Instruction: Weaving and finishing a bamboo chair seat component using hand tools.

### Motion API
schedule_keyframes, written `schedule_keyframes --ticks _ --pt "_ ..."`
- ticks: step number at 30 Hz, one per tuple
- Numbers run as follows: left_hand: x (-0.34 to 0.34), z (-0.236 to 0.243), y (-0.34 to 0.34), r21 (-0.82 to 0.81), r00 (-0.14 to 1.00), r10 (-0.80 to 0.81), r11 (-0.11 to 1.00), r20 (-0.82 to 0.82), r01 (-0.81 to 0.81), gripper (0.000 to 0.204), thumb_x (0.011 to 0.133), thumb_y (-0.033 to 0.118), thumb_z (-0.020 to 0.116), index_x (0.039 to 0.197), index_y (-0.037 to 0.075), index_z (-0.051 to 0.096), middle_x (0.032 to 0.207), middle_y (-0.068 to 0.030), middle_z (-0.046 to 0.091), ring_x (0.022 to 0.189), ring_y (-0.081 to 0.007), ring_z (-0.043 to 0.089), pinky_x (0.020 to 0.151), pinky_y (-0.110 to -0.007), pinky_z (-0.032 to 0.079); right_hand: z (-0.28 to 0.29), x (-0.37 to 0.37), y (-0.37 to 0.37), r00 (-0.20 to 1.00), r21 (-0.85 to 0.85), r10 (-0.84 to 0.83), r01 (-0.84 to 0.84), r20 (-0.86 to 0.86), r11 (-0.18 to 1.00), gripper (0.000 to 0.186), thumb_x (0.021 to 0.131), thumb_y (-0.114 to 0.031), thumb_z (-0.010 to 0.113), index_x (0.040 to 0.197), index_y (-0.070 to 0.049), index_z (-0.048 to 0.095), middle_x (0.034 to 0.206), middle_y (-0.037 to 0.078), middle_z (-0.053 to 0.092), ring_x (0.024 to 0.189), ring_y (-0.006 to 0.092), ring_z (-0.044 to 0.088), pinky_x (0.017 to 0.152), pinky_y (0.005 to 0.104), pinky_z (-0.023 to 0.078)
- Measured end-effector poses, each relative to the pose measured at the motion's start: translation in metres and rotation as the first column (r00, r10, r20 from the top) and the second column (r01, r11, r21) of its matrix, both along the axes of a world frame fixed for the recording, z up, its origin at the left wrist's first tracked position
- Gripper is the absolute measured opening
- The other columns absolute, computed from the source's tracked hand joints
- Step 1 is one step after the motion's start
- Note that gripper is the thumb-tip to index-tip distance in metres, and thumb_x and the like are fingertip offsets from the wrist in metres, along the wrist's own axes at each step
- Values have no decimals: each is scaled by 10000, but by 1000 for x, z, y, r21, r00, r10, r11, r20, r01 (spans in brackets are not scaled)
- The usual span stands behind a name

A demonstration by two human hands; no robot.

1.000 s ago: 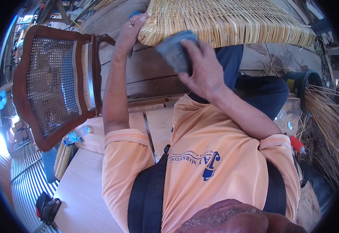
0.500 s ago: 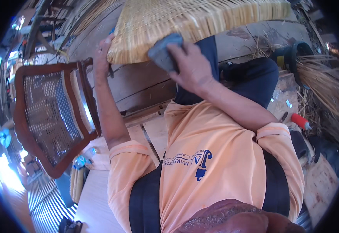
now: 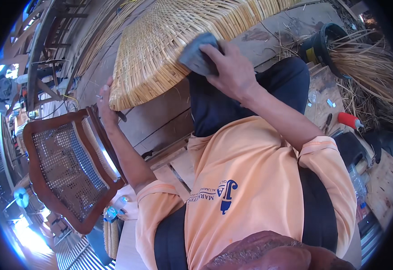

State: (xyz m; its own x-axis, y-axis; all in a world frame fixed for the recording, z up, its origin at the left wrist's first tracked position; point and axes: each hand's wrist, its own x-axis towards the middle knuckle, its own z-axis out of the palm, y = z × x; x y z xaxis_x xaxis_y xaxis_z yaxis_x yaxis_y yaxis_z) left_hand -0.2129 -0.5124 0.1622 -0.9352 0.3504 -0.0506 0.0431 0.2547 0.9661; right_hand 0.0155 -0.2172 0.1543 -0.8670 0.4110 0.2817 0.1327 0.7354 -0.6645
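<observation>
My left hand grips the near left corner of a pale woven cane seat at the top of the view, with a thin dark tool also in it; the tool's shape is partly hidden. My right hand is closed on a grey-blue pad, which lies against the near edge of the weave. My crossed dark-trousered legs are below and beside the seat.
A wooden chair with cane back lies at left. A bucket with loose strands is at upper right, a red squeeze bottle below it. Wooden frames stand upper left; plastic bottles are at lower left.
The woven seat and my left hand have shifted left and down in view, along with some of the surroundings. The pad in my right hand has moved back along the edge, away from the left corner.
</observation>
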Motion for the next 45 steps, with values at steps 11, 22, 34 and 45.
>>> schedule_keyframes --ticks 11,22,34,45 --pt "-5 -6 -6 122 996 -3 993 84 -7 489 960 298 466 1263 -86 478 1220 -200 541 1098 -252 556 956 -363 436 -13 26 41 992 23 -122 123 -42 992 636 660 -176 718 1244 -143 469 1063 181 494 980 363 522 816 431 472" --pt "1 -11 -3 199 996 -30 980 83 13 562 978 344 375 1353 -74 361 1314 -222 463 1178 -289 503 998 -409 403 -42 52 49 988 -50 -154 154 -7 987 640 634 -148 713 1244 -121 522 1174 205 483 1060 377 516 885 403 467" --pt "-10 -12 -8 208 980 39 975 197 -80 593 975 427 366 1361 -24 374 1365 -173 447 1231 -285 460 1047 -415 350 -80 50 120 938 69 -288 306 -190 950 574 669 -113 695 1222 -123 541 1137 188 502 989 367 541 838 403 479" --pt "-62 -16 -52 51 927 10 998 375 -31 560 955 372 439 1390 27 364 1388 -171 413 1230 -311 457 1017 -448 384 -52 71 161 843 -50 -444 451 -305 891 646 649 -203 709 1255 -146 491 1128 203 495 1043 379 511 891 428 445"
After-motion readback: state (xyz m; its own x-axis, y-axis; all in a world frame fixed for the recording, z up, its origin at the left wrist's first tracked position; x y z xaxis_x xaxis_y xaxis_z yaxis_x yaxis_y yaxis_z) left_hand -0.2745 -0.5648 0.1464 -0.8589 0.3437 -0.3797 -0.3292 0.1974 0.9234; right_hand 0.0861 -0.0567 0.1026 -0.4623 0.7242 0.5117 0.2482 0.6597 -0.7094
